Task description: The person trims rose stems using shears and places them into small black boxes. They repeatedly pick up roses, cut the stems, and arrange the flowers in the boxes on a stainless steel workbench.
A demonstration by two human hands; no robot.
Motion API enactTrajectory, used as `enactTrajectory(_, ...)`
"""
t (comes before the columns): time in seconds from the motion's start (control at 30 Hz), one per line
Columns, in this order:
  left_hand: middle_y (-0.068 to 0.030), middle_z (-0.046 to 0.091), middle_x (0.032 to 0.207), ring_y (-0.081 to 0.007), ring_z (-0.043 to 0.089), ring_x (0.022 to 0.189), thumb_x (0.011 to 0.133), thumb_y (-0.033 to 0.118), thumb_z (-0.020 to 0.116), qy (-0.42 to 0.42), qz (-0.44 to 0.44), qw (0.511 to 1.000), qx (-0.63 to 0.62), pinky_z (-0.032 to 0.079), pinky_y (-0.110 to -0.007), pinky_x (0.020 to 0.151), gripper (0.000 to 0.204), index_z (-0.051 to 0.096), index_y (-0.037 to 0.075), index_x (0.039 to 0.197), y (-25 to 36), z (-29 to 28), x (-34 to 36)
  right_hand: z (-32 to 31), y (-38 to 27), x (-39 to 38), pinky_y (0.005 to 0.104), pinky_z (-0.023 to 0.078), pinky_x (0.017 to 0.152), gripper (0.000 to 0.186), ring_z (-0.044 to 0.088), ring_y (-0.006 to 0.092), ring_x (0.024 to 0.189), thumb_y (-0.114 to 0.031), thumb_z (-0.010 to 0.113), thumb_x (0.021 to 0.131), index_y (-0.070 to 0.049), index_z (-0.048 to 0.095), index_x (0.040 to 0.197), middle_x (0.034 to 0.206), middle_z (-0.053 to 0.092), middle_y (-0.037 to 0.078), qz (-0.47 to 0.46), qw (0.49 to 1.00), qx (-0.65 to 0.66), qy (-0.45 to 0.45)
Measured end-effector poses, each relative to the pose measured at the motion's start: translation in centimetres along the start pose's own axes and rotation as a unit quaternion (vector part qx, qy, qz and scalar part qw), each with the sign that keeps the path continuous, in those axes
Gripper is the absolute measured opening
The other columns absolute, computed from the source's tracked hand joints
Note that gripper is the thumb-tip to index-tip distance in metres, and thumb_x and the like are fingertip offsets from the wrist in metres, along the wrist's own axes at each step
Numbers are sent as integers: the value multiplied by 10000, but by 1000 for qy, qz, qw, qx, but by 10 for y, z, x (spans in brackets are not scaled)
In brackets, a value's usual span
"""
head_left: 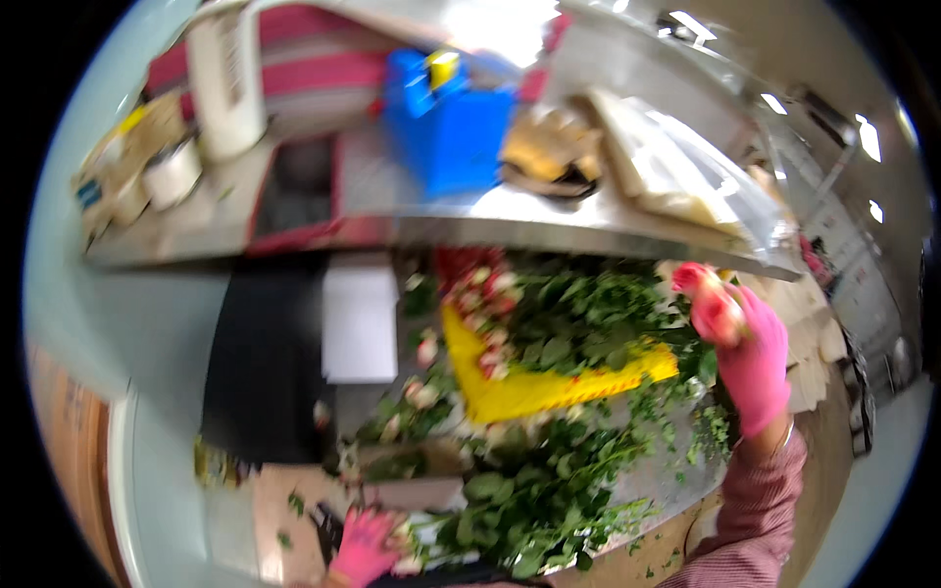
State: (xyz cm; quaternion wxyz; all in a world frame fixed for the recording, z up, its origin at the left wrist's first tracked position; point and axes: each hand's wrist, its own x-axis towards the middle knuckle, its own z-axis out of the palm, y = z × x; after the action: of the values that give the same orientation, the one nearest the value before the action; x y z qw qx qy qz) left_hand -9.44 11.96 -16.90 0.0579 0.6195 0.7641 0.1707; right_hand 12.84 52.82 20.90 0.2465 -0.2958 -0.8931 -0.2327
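My right hand (pixel 755 363), in a pink glove, is raised at the right and closed around pink roses (pixel 718 306) just below their blooms. At the lower left my left hand (pixel 366 547), also gloved in pink, touches or lies beside a pale rose head (pixel 406 545); blur hides how its fingers are set. Between my hands, leafy rose stems (pixel 529 495) lie across the work table. Beyond them a yellow sheet (pixel 539 389) is spread under another bunch of red and white roses (pixel 482 294) with green leaves.
Above the table runs a metal shelf (pixel 470 233) with a blue container (pixel 456 127), a brown glove-like item (pixel 554 152), clear plastic wrapping (pixel 686 171), a white pitcher (pixel 223 83) and a white cup (pixel 173 174). A white paper sheet (pixel 360 323) is beside a black panel (pixel 265 363).
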Motion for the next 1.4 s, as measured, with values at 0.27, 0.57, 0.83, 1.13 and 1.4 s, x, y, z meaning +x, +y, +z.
enactTrajectory(0.27, -85, 564, 1290, -314, 426, 1295, 767, 430, 708, -32, -44, 987, -154, 223, -535, 1135, 681, 519, 134, 1351, 3, -25, 5, 49, -243, -106, 383, 515, 641, 300, 650, 288, 757, -270, 623, 856, -67, 543, 1062, 844, 620, 96, -330, 817, 282, -380)
enactTrajectory(0.57, -129, 438, 1409, -370, 359, 1330, 750, 442, 687, 29, -83, 992, -92, 214, -552, 1125, 609, 568, 204, 1298, 13, -46, 3, 193, -314, -195, 475, 489, 809, 307, 614, 388, 934, -259, 651, 807, -51, 566, 1016, 1013, 620, 165, -206, 799, 322, -464)
enactTrajectory(0.83, -82, 500, 1313, -326, 395, 1294, 764, 449, 682, -27, -86, 992, -89, 210, -548, 1131, 602, 564, 222, 1309, 11, -45, 0, 172, -316, -185, 438, 513, 756, 309, 639, 335, 858, -216, 619, 857, -143, 603, 1156, 1029, 624, 82, -206, 888, 295, -287)
enactTrajectory(1.13, -92, 518, 1289, -312, 415, 1277, 800, 409, 634, -68, -59, 995, -40, 248, -521, 1117, 491, 600, 238, 1259, 9, -62, 13, 201, -331, -193, 404, 517, 597, 165, 651, 257, 672, -127, 530, 842, -159, 596, 990, 845, 610, 38, -306, 906, 155, -250)
enactTrajectory(1.4, -90, 548, 1311, -312, 459, 1284, 797, 270, 602, -80, -93, 983, -138, 309, -475, 1099, 431, 633, 249, 1227, -25, -39, 29, 107, -322, -71, 366, 563, 703, 284, 705, 249, 813, -260, 646, 875, -146, 656, 1136, 955, 707, 118, -288, 766, 457, -348)
